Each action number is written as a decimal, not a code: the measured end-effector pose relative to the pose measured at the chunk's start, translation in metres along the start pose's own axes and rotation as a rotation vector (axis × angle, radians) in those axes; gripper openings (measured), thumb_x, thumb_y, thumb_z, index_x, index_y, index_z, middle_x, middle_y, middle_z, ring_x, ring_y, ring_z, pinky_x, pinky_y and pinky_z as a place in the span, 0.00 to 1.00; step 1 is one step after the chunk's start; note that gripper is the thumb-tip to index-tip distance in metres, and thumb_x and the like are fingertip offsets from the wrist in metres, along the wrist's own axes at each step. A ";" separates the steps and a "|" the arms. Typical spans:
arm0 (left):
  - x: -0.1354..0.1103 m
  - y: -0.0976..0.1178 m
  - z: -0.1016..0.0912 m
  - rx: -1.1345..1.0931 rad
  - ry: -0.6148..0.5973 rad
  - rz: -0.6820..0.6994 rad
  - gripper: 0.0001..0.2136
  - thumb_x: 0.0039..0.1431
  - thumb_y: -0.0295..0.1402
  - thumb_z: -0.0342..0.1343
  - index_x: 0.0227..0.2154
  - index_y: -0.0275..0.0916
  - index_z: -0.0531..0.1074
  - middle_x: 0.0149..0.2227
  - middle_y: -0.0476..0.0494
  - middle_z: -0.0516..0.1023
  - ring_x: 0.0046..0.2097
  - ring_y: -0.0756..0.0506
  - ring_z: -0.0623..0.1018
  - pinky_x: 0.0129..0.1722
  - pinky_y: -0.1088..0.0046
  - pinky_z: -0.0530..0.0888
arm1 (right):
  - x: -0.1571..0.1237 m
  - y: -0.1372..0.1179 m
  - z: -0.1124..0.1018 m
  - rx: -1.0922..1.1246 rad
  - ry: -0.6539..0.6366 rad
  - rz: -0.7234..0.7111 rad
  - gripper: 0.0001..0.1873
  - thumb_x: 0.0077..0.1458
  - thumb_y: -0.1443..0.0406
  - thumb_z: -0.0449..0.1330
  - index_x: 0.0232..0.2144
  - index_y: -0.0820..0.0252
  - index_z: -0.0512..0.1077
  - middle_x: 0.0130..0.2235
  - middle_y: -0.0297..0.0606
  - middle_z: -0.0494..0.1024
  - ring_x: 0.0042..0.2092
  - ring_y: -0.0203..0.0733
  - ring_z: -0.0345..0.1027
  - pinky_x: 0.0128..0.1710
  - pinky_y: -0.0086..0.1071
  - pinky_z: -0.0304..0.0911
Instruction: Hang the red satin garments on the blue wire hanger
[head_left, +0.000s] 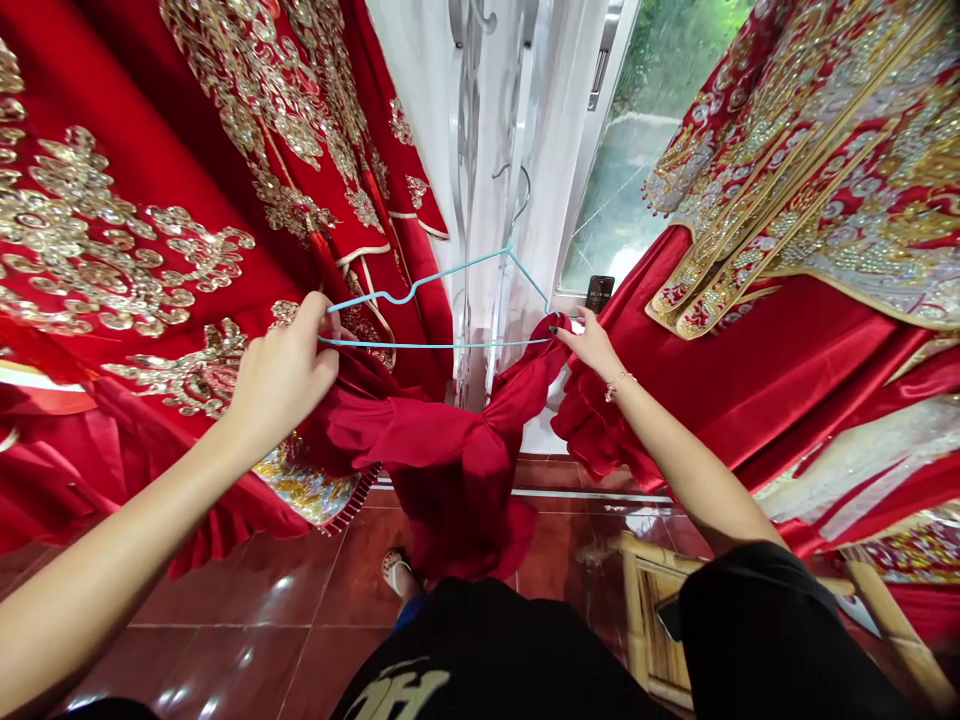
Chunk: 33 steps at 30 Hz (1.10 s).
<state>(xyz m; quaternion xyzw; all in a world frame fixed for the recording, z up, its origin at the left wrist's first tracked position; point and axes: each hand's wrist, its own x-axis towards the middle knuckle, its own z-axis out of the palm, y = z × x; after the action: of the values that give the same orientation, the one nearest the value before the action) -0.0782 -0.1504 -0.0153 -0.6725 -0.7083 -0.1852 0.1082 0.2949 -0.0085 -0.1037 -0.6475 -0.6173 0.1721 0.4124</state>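
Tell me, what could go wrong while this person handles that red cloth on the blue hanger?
The red satin cloth hangs low over the tiled floor and could slip down onto it. The right hand only pinches it. The wire hanger, held by the left hand, could snag the nearby gold embroidery.

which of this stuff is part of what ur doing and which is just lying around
In use:
left hand
right hand
blue hanger
red ruffled garment

Just around:
embroidered red robe on the left
embroidered red robe on the right
bamboo frame
black phone
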 end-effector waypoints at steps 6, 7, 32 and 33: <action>-0.002 0.000 0.002 -0.047 0.006 -0.016 0.18 0.60 0.25 0.47 0.53 0.36 0.64 0.35 0.42 0.77 0.34 0.39 0.77 0.43 0.58 0.74 | 0.016 0.008 0.017 -0.055 -0.076 -0.029 0.28 0.42 0.75 0.61 0.49 0.64 0.72 0.46 0.48 0.81 0.52 0.51 0.74 0.59 0.44 0.65; -0.002 0.000 0.002 -0.052 0.006 -0.020 0.18 0.60 0.25 0.48 0.53 0.36 0.64 0.34 0.42 0.77 0.33 0.39 0.77 0.43 0.58 0.74 | 0.017 0.009 0.016 -0.061 -0.076 -0.030 0.27 0.41 0.76 0.60 0.48 0.65 0.73 0.46 0.48 0.81 0.52 0.52 0.74 0.59 0.45 0.65; 0.002 -0.008 0.003 -0.219 0.034 -0.001 0.24 0.55 0.23 0.48 0.57 0.35 0.63 0.48 0.43 0.81 0.39 0.42 0.78 0.49 0.57 0.74 | 0.032 0.033 0.001 0.180 -0.048 0.178 0.08 0.48 0.70 0.58 0.20 0.56 0.68 0.21 0.35 0.69 0.33 0.45 0.70 0.43 0.41 0.69; 0.003 -0.010 0.005 -0.255 0.030 -0.006 0.26 0.55 0.23 0.47 0.58 0.36 0.61 0.48 0.44 0.81 0.39 0.41 0.78 0.51 0.57 0.73 | 0.031 0.038 -0.003 0.214 -0.060 0.220 0.09 0.51 0.70 0.58 0.20 0.57 0.68 0.19 0.34 0.67 0.31 0.44 0.69 0.39 0.41 0.69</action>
<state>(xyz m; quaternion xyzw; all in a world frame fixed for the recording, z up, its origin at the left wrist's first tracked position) -0.0876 -0.1457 -0.0193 -0.6759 -0.6793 -0.2841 0.0316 0.3277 0.0242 -0.1217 -0.6579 -0.5329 0.3003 0.4393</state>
